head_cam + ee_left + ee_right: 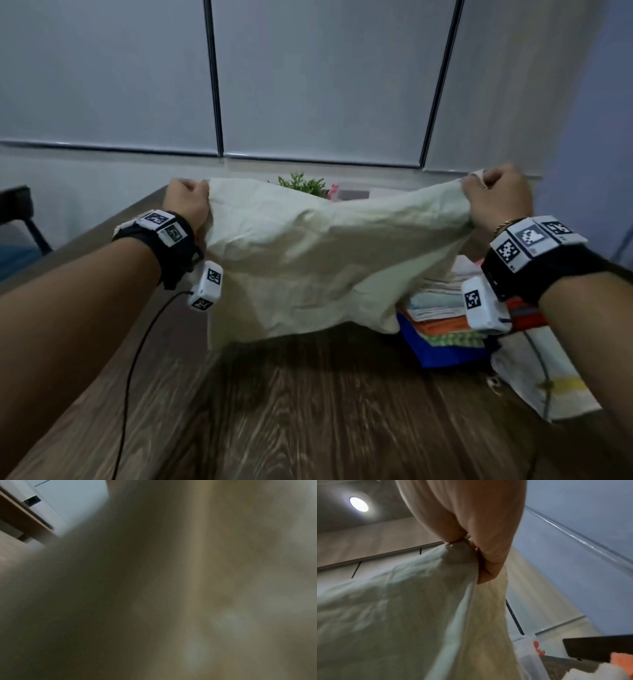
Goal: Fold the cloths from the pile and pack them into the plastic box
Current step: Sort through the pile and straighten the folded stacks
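I hold one pale cloth (308, 260) up over the wooden table (308, 411), stretched between my two hands. My left hand (188, 202) is fisted around the cloth's top left corner, and my right hand (496, 198) is fisted around the top right corner. The cloth sags in the middle and hangs down, its lower edge close above the tabletop. The right wrist view shows my fingers (488, 555) curled tight on the gathered corner. The left wrist view is filled with blurred fabric, so it shows nothing of that grip.

One pile (442, 322) of cloths sits to the right, under my right wrist, with white, light blue, orange, green and dark blue layers; I cannot count them exactly. One more white cloth with a yellow stripe (548, 383) lies beside the pile at the table's right edge. One clear plastic box (352, 194) stands behind the held cloth at the far end of the table, next to one green plant (301, 183).
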